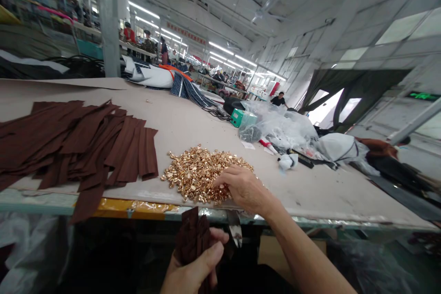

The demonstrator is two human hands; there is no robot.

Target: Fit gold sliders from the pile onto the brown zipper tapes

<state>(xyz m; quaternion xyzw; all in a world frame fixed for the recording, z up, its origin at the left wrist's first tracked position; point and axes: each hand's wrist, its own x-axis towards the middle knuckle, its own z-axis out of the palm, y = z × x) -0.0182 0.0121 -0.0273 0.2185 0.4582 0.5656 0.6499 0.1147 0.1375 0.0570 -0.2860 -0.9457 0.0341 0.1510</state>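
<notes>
Under right fingers [226, 177], gold pieces [196, 172] (brown strips [190, 235] in left hand [197, 267]).

You have one left hand [198, 262], one right hand [246, 188] and one desk [193, 124]. You see one heap of gold-coloured metal pieces [196, 172], too many to count, one pile of brown fabric strips [96, 140] and one strip bundle [189, 239].

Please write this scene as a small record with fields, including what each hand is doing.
Left hand: holds a bundle of brown strips in front of the table edge
Right hand: fingertips in the pile of small gold-coloured pieces; whether it grips one cannot be told
Table: pale top, yellow tape along part of the near edge
Left of pile: loose brown strips, one overhanging the edge
Farther right: green box, clear plastic
</notes>
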